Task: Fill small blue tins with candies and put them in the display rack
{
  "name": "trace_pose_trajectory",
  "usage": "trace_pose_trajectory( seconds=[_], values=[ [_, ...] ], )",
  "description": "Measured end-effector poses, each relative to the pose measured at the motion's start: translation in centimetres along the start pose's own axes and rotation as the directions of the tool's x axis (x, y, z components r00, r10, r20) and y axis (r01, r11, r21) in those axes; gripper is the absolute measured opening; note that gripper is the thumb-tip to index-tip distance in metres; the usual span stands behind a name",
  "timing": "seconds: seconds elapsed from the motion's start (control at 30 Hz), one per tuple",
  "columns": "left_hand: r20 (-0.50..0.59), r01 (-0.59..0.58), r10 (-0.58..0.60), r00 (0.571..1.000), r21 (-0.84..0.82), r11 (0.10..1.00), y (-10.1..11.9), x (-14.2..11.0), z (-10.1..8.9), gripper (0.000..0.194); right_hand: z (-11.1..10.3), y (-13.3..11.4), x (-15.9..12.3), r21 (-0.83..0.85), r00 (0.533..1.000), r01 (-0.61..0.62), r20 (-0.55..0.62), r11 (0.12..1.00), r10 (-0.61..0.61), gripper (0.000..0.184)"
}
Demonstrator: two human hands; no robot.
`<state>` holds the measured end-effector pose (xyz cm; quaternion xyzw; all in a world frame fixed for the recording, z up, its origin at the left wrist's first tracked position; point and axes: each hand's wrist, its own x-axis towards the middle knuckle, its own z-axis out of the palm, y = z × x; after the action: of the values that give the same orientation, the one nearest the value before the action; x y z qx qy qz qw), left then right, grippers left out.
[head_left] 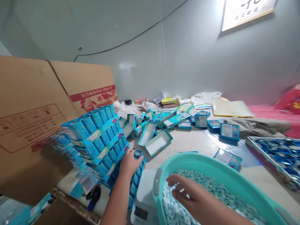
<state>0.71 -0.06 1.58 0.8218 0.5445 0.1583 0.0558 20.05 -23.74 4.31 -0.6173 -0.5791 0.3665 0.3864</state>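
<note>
My left hand reaches down at the far end of a low tray of small blue packs. Its thumb is spread from the fingers, whose tips are partly hidden; I see nothing held. Directly left of it rises a tiered stack of blue display trays filled with blue packs. My right hand hovers over a turquoise oval basin, fingers loosely bent and apart, holding nothing visible. Small white and pale-blue pieces like candies fill the basin's bottom. A white scale sits between tray and basin.
Blue cartons lie heaped behind the basin. Several printed tins stand farther right, near a box of blue round lids. Large cardboard boxes border the left. Dark-handled scissors lie at the table's front edge.
</note>
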Motion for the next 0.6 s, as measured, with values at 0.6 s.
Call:
trace_pose_trajectory(
  seconds=[0.6],
  values=[
    [0.085,0.01,-0.006,0.996,-0.042,0.999,0.1,-0.6,-1.5,0.051,-1.8,-0.1,-1.6,-0.468,0.97,0.027,0.226,0.884,0.091,0.031]
  ],
)
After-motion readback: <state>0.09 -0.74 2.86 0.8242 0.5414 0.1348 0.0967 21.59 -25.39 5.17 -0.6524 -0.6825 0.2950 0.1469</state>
